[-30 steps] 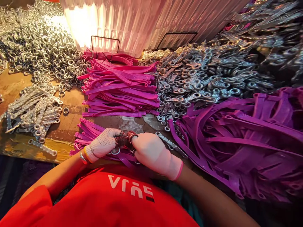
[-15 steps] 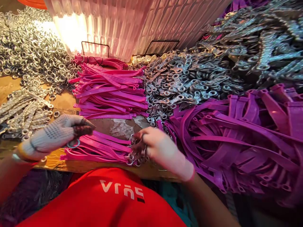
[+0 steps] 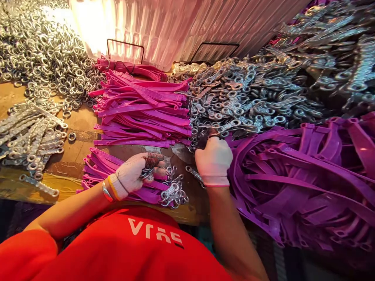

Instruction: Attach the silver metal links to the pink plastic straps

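My left hand (image 3: 137, 171), in a white glove with blackened fingertips, curls around a few metal rings (image 3: 147, 172). It hovers over the near bundle of magenta straps (image 3: 101, 164), whose right ends carry metal links with rings (image 3: 174, 193). My right hand (image 3: 213, 162), also gloved, is closed at the near edge of the pile of metal links (image 3: 234, 97). Its fingertips are mostly hidden, so what they pinch cannot be made out. One loose metal link (image 3: 195, 175) lies just left of the right wrist.
A larger stack of magenta straps (image 3: 140, 113) lies beyond my hands. Purple straps (image 3: 293, 175) heap up at right. Rings (image 3: 52, 58) are piled at far left, above long metal pieces (image 3: 32, 136). Ribbed translucent bins (image 3: 164, 27) stand at the back.
My left hand has moved right, from the left end of the near straps to above them. My right hand has left the straps' ringed ends and reached up and right to the link pile.
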`<state>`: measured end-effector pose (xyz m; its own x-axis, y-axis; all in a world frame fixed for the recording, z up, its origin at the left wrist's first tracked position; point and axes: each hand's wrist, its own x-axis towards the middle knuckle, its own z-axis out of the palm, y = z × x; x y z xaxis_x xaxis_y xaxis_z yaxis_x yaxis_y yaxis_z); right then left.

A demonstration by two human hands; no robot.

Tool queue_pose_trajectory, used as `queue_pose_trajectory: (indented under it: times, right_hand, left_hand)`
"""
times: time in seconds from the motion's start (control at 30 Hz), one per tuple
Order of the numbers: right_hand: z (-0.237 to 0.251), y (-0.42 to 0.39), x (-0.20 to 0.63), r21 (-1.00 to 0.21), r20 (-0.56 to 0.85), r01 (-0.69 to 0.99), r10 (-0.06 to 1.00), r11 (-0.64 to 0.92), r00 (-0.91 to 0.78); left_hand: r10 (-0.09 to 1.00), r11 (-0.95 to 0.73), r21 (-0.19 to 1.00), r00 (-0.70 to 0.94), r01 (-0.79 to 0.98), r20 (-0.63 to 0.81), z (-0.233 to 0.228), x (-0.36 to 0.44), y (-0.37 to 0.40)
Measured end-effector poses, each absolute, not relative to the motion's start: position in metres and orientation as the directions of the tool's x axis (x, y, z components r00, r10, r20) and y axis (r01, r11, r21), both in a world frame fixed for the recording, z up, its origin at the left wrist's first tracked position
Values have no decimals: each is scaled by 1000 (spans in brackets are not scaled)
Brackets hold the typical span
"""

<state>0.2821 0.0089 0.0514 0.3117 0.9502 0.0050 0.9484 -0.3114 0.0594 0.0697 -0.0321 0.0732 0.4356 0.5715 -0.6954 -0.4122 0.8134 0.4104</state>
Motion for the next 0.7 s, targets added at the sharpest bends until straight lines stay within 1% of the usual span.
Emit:
queue_pose_trajectory:
  times: [0.07,0.13,0.17,0.23,0.27,0.3,0.33,0.4,0.47,0.57,0.7]
  right_hand:
    - [59,2,286,-58,58,964,963,-259,262]
    - [66,-9,289,-250,120,960,980,-127,161]
    - [68,-15,289,-365,134,929,985,-55,111]
    - [70,-31,289,-578,107,815,994,34,35]
    - [70,-39,289,-651,75,758,997,45,5]
    - [69,-47,288,-697,44,716,999,47,-23]
    - [67,-53,286,-719,19,693,998,53,-57]
    - [64,-62,281,-716,3,691,990,98,-138]
    - [62,-63,271,-701,-16,695,970,160,-241]
    - [62,-54,250,-638,-86,735,928,228,-363]
    - [63,-31,227,-429,-201,839,870,335,-450]
  left_hand:
    - [614,788,474,453,-392,-646,71,66,-34]
    - [637,771,506,456,-386,-622,71,63,-36]
    - [635,772,507,454,-383,-625,71,61,-36]
    - [632,775,522,447,-357,-633,73,55,-34]
    - [641,766,557,441,-321,-628,75,51,-33]
    - [661,743,614,429,-264,-615,77,46,-31]
    - [693,702,685,408,-194,-594,79,41,-29]
    - [768,581,813,356,-38,-532,84,31,-24]
    - [819,486,871,311,69,-482,90,23,-20]
    - [833,479,874,273,80,-481,95,15,-15]
    - [825,521,853,242,20,-510,91,7,-17]
